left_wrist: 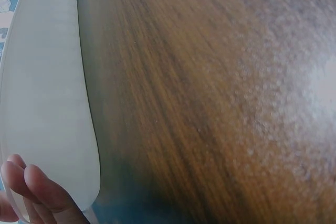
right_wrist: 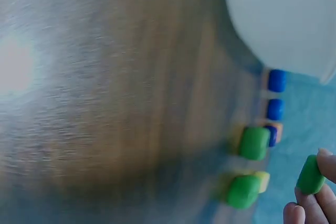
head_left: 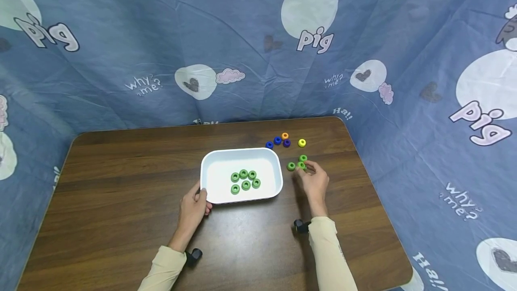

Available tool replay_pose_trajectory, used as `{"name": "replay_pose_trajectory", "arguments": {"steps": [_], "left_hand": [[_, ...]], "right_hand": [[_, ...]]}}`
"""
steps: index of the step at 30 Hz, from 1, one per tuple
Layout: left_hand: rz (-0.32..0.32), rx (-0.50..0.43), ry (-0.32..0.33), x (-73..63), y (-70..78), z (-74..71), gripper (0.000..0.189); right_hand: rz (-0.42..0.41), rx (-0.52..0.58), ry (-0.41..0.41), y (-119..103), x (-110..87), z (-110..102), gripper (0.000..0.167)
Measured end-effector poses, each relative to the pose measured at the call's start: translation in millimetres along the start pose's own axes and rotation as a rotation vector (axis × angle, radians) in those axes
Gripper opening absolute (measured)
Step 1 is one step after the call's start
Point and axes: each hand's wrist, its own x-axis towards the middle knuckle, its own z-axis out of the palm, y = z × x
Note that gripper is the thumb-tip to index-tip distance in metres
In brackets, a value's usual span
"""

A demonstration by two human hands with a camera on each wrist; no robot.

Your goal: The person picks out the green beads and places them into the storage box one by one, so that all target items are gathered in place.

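Note:
A white rectangular tray (head_left: 218,197) stands mid-table with several green ring beads (head_left: 246,185) inside. My left hand (head_left: 192,208) grips its near left corner, thumb at the rim; in the left wrist view the fingers (left_wrist: 50,187) curl against the tray's wall (left_wrist: 47,93). Right of the tray, my right hand (head_left: 316,185) pinches one green bead (right_wrist: 311,175) between thumb and fingers, held above the table in the right wrist view. Two other green beads lie close by, one (head_left: 291,166) to its left and one (head_left: 303,158) just behind.
Behind the tray's right end lie two blue beads (head_left: 277,140), a purple one (head_left: 286,143), an orange one (head_left: 285,135) and a yellow one (head_left: 302,143). The brown wooden table (head_left: 121,178) ends at a blue printed cloth (head_left: 242,26) behind and to the right.

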Motion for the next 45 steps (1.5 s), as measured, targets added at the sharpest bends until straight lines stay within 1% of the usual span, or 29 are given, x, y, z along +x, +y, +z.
{"name": "replay_pose_trajectory", "arguments": {"steps": [3, 8, 14, 20, 23, 27, 30, 32, 37, 42, 45], "left_hand": [[0.001, -0.004, -0.002, 0.2, -0.7, 0.0, 0.054], [0.007, -0.012, -0.001, -0.2, -0.8, -0.3, 0.054], [0.005, -0.006, -0.002, -0.2, -0.9, -0.8, 0.054], [0.006, -0.006, 0.000, 0.1, -1.6, -0.7, 0.054], [0.008, -0.011, 0.003, -0.2, -1.5, -0.6, 0.054], [0.010, -0.014, 0.007, -0.4, -1.0, -0.3, 0.054], [0.009, -0.014, 0.009, -0.3, -0.4, -0.1, 0.053], [0.008, -0.013, 0.008, -0.1, -0.3, 0.2, 0.053], [0.002, -0.002, 0.007, -0.5, 0.5, 0.5, 0.053], [-0.002, 0.001, 0.005, -0.6, 1.3, -0.1, 0.054], [-0.003, -0.007, 0.002, -0.3, 1.3, -0.6, 0.054]], "right_hand": [[-0.011, 0.007, 0.000, -9.9, -0.4, -1.3, 0.032], [-0.025, 0.010, -0.028, -28.0, -5.2, 0.3, 0.032], [-0.091, -0.016, -0.058, -37.9, -13.5, 13.1, 0.032], [-0.137, -0.052, -0.109, -44.3, -25.7, 29.4, 0.030], [-0.191, -0.089, -0.124, -46.4, -31.0, 37.4, 0.029], [-0.303, -0.153, -0.145, -47.7, -37.1, 47.0, 0.029], [-0.387, -0.191, -0.179, -47.7, -40.5, 53.7, 0.029], [-0.422, -0.213, -0.208, -47.6, -42.6, 57.5, 0.028], [-0.439, -0.280, -0.276, -48.4, -45.9, 66.6, 0.026], [-0.474, -0.352, -0.274, -51.6, -48.0, 73.8, 0.022], [-0.464, -0.367, -0.279, -53.4, -48.7, 76.9, 0.023]]}}
